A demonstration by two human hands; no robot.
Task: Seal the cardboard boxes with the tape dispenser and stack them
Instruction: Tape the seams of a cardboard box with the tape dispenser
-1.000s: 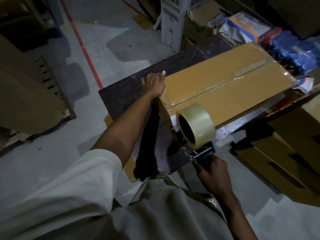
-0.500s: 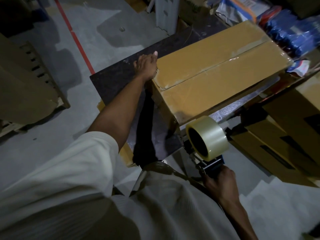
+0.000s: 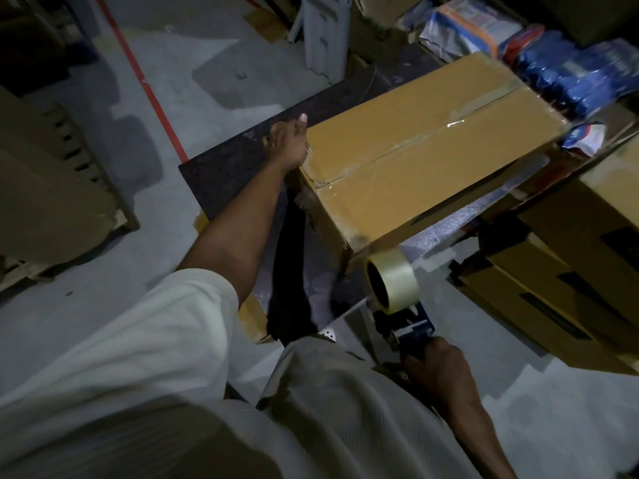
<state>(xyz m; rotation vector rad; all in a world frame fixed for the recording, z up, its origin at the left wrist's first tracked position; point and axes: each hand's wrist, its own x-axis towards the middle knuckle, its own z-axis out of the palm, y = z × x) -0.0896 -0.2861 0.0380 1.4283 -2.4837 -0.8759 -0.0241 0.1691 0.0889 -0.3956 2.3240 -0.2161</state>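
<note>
A long brown cardboard box lies on a dark table, with clear tape along its centre seam. My left hand rests against the box's near-left corner with fingers straight. My right hand grips the handle of a blue tape dispenser, which carries a roll of clear tape. The dispenser is off the box, below its near right corner.
More brown cardboard boxes stand low at the right. Blue and white packets lie behind the box. Flattened cardboard on a pallet sits at the left. A red line runs across the grey floor.
My right hand has pulled the tape dispenser off the box's near end, down and toward me. My left hand has stayed at the box's corner.
</note>
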